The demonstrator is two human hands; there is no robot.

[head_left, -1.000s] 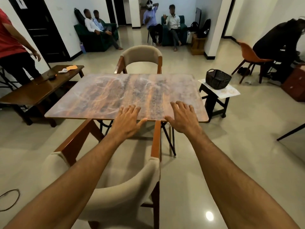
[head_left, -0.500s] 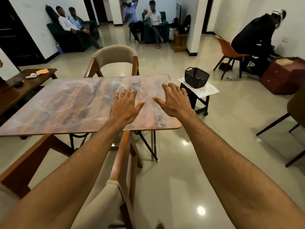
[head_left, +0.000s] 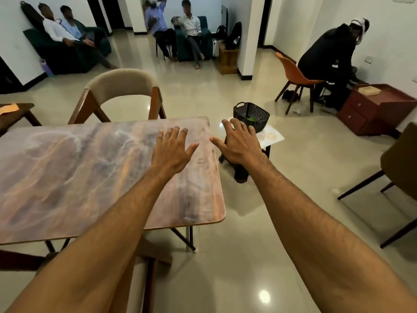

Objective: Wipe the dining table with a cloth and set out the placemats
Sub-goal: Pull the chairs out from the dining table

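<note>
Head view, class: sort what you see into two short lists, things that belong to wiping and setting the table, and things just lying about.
Belongs to the job:
table
left hand
right hand
basket on the stool, green item inside
printed sheets under it, maybe placemats

Lying about:
beige chair
orange chair
red cabinet
</note>
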